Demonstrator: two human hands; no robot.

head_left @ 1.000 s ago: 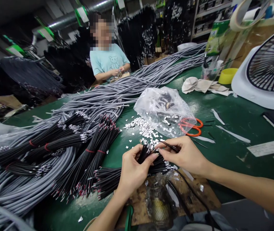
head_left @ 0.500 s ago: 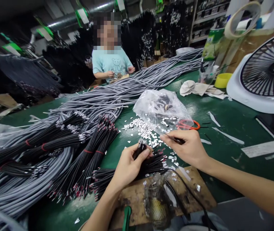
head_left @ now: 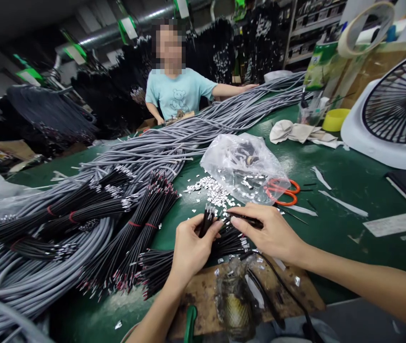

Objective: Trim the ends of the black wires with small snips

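Note:
My left hand (head_left: 193, 245) is closed round a small bunch of black wires (head_left: 207, 220), their silver tips pointing up. In my right hand (head_left: 272, 231) is a slim dark tool that looks like tweezers (head_left: 249, 219), its point near the wire tips; I cannot tell whether they touch. Small silver metal pieces (head_left: 217, 191) lie scattered just beyond both hands. Under and beside the hands rests a larger bundle of black wires (head_left: 229, 241), partly hidden by them. Several tied black wire bundles (head_left: 145, 224) lie to the left.
Grey cables (head_left: 174, 128) stretch across the green table (head_left: 338, 247). A clear plastic bag (head_left: 224, 152) partly covers orange-handled scissors (head_left: 290, 196). A fan (head_left: 360, 143) stands right. In front of me is a wooden board (head_left: 203, 309). Across the table, a co-worker (head_left: 174, 95) reaches over the cables.
My right hand has moved left with the tweezers, closer to the wire tips in my left hand. The co-worker has stretched an arm out over the cables. The view has shifted slightly.

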